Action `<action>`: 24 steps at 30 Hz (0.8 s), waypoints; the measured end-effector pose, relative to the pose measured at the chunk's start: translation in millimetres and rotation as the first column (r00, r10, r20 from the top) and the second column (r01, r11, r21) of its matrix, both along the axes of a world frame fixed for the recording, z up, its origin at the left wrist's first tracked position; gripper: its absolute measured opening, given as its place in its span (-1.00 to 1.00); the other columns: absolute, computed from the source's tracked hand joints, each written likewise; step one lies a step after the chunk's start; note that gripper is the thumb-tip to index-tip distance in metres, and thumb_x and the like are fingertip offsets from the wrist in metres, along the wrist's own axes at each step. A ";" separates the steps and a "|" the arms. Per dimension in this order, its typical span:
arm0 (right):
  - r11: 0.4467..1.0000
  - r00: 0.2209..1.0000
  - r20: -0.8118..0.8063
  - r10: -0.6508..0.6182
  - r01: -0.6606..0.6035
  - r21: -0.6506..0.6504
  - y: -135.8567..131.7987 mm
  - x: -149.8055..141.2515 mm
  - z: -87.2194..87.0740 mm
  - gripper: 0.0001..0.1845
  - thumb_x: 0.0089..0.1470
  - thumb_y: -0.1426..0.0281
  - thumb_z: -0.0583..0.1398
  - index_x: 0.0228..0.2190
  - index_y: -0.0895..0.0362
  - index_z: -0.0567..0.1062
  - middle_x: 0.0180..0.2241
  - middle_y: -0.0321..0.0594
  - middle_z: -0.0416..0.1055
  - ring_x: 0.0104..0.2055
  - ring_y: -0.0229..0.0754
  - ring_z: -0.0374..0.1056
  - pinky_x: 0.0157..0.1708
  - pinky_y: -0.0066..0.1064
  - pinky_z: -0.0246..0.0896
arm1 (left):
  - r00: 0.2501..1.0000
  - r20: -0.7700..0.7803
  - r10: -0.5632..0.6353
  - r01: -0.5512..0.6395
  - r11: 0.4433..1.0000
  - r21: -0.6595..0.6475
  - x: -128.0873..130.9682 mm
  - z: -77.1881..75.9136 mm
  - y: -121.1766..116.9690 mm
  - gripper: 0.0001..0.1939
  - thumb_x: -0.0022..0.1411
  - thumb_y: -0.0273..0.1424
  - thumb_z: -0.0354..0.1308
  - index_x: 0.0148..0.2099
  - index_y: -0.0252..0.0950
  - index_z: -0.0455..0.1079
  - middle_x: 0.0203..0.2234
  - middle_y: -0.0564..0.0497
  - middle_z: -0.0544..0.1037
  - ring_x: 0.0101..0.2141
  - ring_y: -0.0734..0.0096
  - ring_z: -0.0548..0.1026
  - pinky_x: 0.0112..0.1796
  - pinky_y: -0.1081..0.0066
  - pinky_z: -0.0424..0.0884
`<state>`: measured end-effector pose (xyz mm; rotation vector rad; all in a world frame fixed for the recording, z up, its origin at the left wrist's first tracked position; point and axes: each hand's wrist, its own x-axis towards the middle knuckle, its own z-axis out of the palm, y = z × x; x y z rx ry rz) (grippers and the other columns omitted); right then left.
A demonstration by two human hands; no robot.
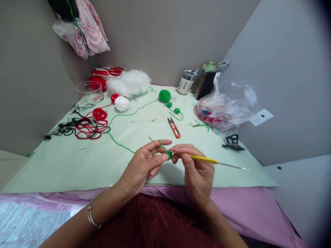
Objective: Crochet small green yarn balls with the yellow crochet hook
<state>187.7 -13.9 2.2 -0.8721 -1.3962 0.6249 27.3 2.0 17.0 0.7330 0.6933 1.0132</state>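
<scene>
2 hands: both above the table [144,129], close together near the middle of its near edge;
Left hand [143,165]: fingers pinched narrow on the green piece [169,155]; a green strand [121,146] runs from there across the table;
Right hand [198,168]: closed round the yellow hook [207,159], 1 end at the green piece, the other pointing right;
Green piece: between the hands;
Snips [174,129]: flat beyond the hands, blades toward the far edge;
Green ball [164,96]: near the far edge; 2 small balls [177,110] just nearer;
Left edge: tangled black yarn [68,128] and red yarn [90,133];
Far left corner: clear cup [97,94], white stuffing [129,83];
Right edge: hair clip [233,143]; plastic bag [219,110] farther back;
</scene>
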 end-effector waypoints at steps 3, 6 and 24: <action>0.994 0.985 0.155 -0.076 0.062 0.090 -1.2 -0.2 -6.9 -0.74 0.36 0.53 0.19 -0.11 0.00 0.65 -0.24 -0.23 0.60 -0.28 -0.21 0.51 -0.28 -0.34 0.49 | 0.999 -0.014 0.052 -0.052 0.998 0.019 5.0 -5.6 -1.8 -0.61 0.12 -0.37 0.54 0.02 -0.22 0.65 -0.34 0.12 0.52 -0.68 0.84 0.25 -0.65 0.64 0.07; 0.945 0.888 0.399 -0.227 0.101 0.312 -2.2 1.8 -15.4 -0.66 0.29 0.57 0.26 -0.01 -0.03 0.65 -0.10 -0.13 0.59 -0.11 -0.12 0.55 -0.17 -0.28 0.53 | 0.998 0.056 0.040 -0.039 0.999 -0.014 7.4 -9.0 -1.6 -0.59 0.18 -0.36 0.50 0.08 -0.23 0.63 -0.53 0.18 0.43 -0.68 0.76 0.24 -0.63 0.64 0.14; 0.989 0.981 -0.173 0.086 -0.106 -0.108 9.1 7.8 -6.1 -0.79 0.39 0.32 0.20 -0.20 0.08 0.65 -0.28 -0.18 0.64 -0.36 -0.22 0.53 -0.33 -0.34 0.52 | 0.999 0.031 0.016 -0.016 1.000 0.023 3.2 1.9 1.8 -0.70 0.17 -0.37 0.47 -0.02 -0.25 0.68 -0.48 0.10 0.52 -0.58 0.61 0.39 -0.47 0.51 0.38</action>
